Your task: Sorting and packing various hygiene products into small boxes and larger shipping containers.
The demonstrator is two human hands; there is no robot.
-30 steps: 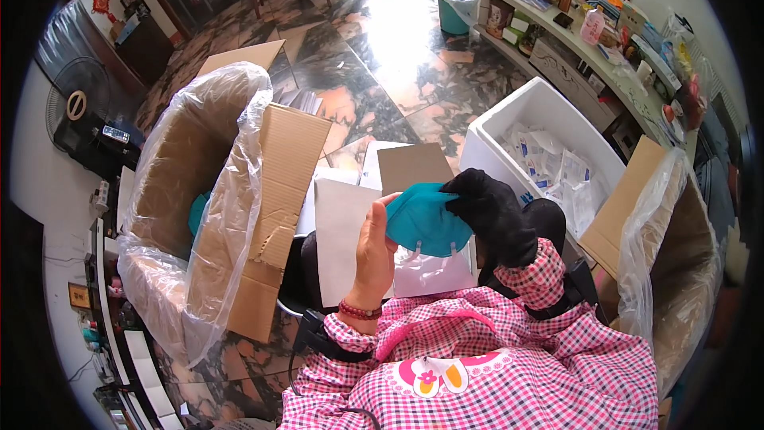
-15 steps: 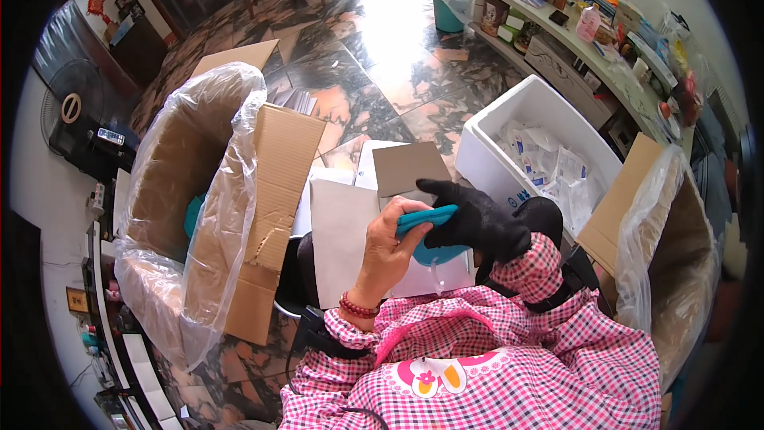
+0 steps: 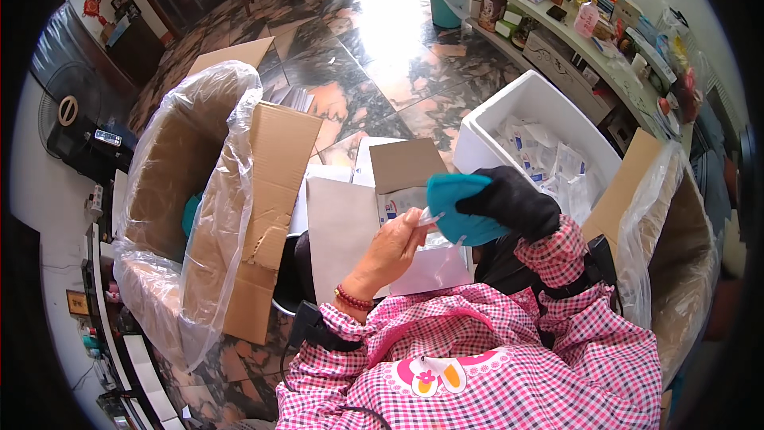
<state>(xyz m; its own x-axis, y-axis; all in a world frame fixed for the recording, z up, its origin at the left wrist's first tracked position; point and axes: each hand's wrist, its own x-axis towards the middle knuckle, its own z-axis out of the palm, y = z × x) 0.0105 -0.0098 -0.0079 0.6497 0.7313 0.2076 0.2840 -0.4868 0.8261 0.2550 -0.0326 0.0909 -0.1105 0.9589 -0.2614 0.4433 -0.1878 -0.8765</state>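
Note:
A folded teal fabric piece (image 3: 469,211) with whitish, translucent strips is held up above an open white carton (image 3: 430,275). My right hand (image 3: 517,203), in a black glove, grips its right side, fingers in front and the rest of the grip hidden. My bare left hand (image 3: 391,253) pinches a pale translucent strip (image 3: 430,217) at the piece's left edge. A second strip hangs from the lower edge. White printed packets (image 3: 395,204) lie inside the carton, partly covered by the hands and the teal piece.
To the left stands a cardboard box (image 3: 280,191) lined with clear plastic, something teal (image 3: 191,213) inside. A white foam box (image 3: 485,123) holds several packets at the right, beside another lined cardboard box (image 3: 668,271). Farther off are a teal bin (image 3: 446,8) and a cluttered counter (image 3: 557,32).
My right hand has moved right and turned, showing the teal piece's broad side. My left hand has shifted from the fabric to its translucent strip. Packets in the carton have come into view.

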